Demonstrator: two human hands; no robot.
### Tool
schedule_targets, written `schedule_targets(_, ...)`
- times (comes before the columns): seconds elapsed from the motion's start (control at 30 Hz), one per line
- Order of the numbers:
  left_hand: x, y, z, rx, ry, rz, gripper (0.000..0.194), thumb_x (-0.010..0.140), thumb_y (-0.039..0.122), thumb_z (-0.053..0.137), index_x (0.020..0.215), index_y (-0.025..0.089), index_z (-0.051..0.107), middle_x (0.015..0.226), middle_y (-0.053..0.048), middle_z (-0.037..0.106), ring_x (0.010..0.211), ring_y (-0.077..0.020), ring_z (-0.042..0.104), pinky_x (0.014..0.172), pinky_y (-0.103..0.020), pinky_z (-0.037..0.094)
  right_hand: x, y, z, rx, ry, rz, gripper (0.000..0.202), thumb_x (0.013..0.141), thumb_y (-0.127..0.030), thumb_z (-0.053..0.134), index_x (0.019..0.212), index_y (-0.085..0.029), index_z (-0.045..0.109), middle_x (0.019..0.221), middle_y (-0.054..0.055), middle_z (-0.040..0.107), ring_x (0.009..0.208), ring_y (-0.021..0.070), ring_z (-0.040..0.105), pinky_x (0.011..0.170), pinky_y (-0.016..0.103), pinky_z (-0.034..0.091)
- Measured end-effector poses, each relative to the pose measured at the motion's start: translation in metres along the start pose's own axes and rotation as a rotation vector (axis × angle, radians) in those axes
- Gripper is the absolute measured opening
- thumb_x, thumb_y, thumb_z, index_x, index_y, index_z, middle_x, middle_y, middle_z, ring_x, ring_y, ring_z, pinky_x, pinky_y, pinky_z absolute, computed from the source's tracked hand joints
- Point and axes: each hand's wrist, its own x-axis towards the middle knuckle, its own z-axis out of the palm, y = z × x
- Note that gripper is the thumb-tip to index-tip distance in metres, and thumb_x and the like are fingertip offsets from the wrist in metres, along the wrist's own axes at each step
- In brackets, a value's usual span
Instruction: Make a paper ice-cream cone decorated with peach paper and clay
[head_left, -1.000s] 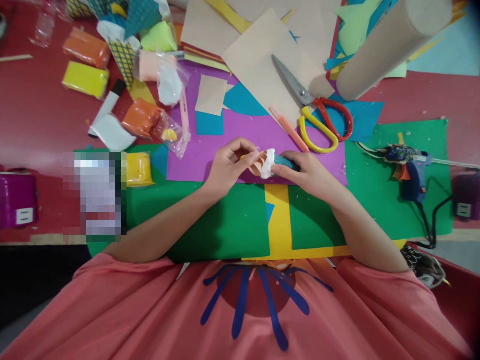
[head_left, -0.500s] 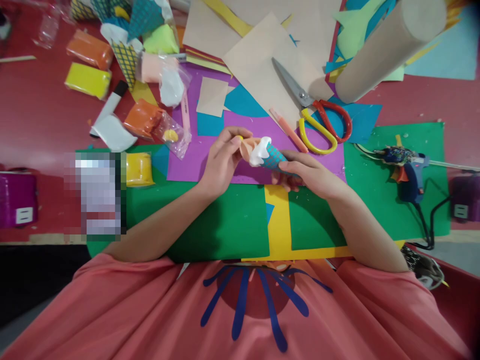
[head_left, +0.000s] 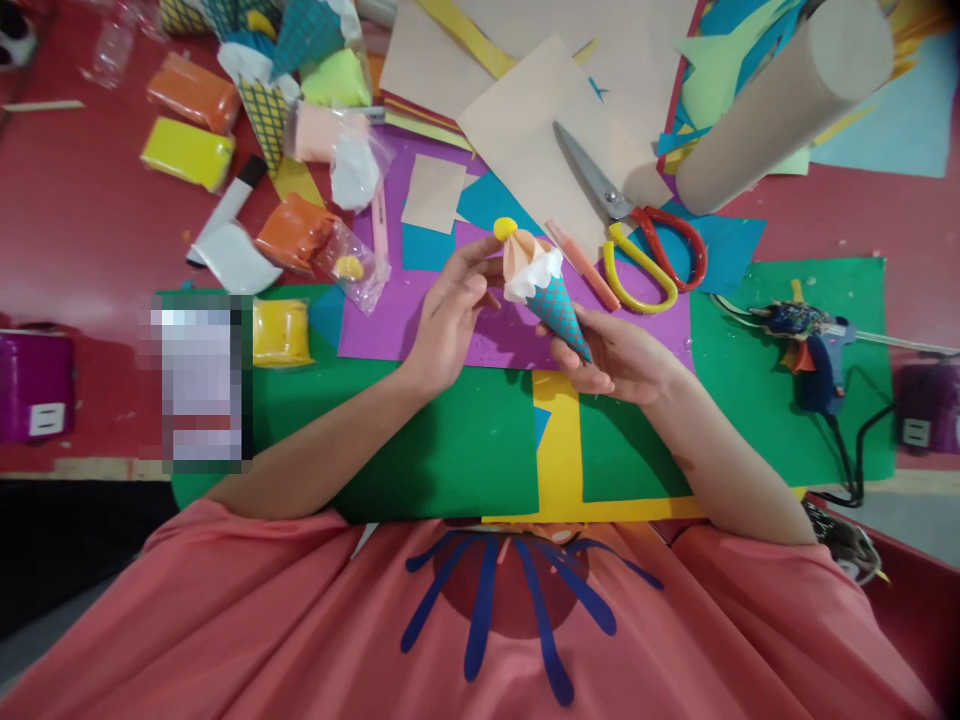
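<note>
A craft ice cream cone [head_left: 556, 305] leans over the purple sheet, its point down to the right. It has a teal cross-hatched cone, a white scalloped collar, a peach swirl and a yellow ball on top. My right hand [head_left: 619, 355] holds it near the pointed end, fingers curled underneath. My left hand [head_left: 450, 315] is beside the swirl with thumb and fingers apart; one fingertip comes close to the yellow ball, and whether it touches I cannot tell. Just beyond the cone lie a peach pen-like stick [head_left: 585, 265] and large scissors [head_left: 616, 205] with red and yellow handles.
A blue glue gun [head_left: 821, 360] with its cord lies at right on the green sheet [head_left: 780, 440]. Wrapped clay packs [head_left: 187, 152] and several finished cones [head_left: 264, 110] are at upper left. A beige roll [head_left: 772, 115] stands upper right. A blurred-out phone-like rectangle [head_left: 201, 375] lies left.
The cone has turned more upright, showing the yellow ball clearly. My left fingers have loosened from the swirl and spread. My right hand has shifted lower around the pointed end, palm turned up.
</note>
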Motion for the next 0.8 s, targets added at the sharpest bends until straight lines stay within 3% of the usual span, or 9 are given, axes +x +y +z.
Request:
schedule_targets(0.13,0.000,-0.002,0.002,-0.080,-0.035,-0.053,0.030,0.083,0.045,0.072,0.109,0.028,0.069,0.112,0.001,0.074,0.119,-0.0210,0.064,0.087,-0.028,0.050,0.002,0.009,0.002,-0.110,0.107,-0.227,0.028,0.099,-0.040,0.051,0.081,-0.018,0.051,0.060,-0.005,0.062,0.036,0.0043,0.046,0.031,0.015,0.031)
schedule_targets(0.23,-0.002,-0.002,0.007,-0.149,-0.099,-0.141,0.028,0.091,0.045,0.063,0.108,0.024,0.068,0.119,-0.001,0.072,0.127,-0.0212,0.061,0.100,-0.031,0.050,0.004,0.019,0.004,-0.268,0.197,-0.365,0.023,0.092,-0.039,0.062,0.088,-0.020,0.049,0.065,-0.005,0.065,0.044,0.0064,0.056,0.036,0.015,0.039)
schedule_targets(0.33,-0.005,0.000,0.012,-0.196,-0.121,-0.271,0.033,0.094,0.051,0.058,0.108,0.022,0.067,0.116,-0.002,0.072,0.126,-0.0224,0.062,0.103,-0.034,0.051,0.006,0.026,0.005,-0.447,0.258,-0.425,0.034,0.088,-0.047,0.068,0.096,-0.021,0.046,0.066,-0.006,0.064,0.045,0.0073,0.059,0.039,0.017,0.041)
schedule_targets(0.47,-0.005,0.004,0.013,-0.284,-0.100,-0.449,0.037,0.094,0.054,0.058,0.110,0.021,0.065,0.117,-0.006,0.072,0.117,-0.0248,0.068,0.092,-0.035,0.056,0.006,0.031,0.006,-0.633,0.312,-0.515,0.041,0.088,-0.055,0.067,0.095,-0.023,0.043,0.063,-0.007,0.060,0.046,0.0077,0.057,0.040,0.018,0.040)
schedule_targets(0.57,-0.003,0.006,0.011,-0.368,-0.097,-0.528,0.035,0.097,0.050,0.052,0.105,0.019,0.066,0.108,-0.006,0.074,0.108,-0.0231,0.071,0.084,-0.031,0.058,0.003,0.032,0.005,-0.841,0.417,-0.686,0.033,0.091,-0.049,0.065,0.093,-0.022,0.046,0.066,-0.006,0.059,0.050,0.0073,0.056,0.046,0.019,0.043)
schedule_targets(0.67,-0.002,0.007,0.012,-0.410,-0.098,-0.571,0.034,0.100,0.046,0.046,0.100,0.019,0.066,0.099,-0.004,0.076,0.104,-0.0217,0.073,0.083,-0.030,0.059,-0.002,0.033,0.003,-1.098,0.532,-0.864,0.024,0.097,-0.039,0.058,0.110,-0.019,0.057,0.072,-0.003,0.064,0.056,0.0081,0.058,0.052,0.021,0.046)
schedule_targets(0.8,-0.004,0.009,0.016,-0.416,-0.065,-0.584,0.034,0.101,0.045,0.044,0.096,0.019,0.067,0.091,-0.002,0.075,0.104,-0.0208,0.073,0.087,-0.032,0.059,-0.006,0.033,0.001,-1.363,0.528,-0.969,0.040,0.101,-0.035,0.048,0.136,-0.017,0.057,0.079,0.001,0.070,0.059,0.0094,0.060,0.058,0.022,0.049)
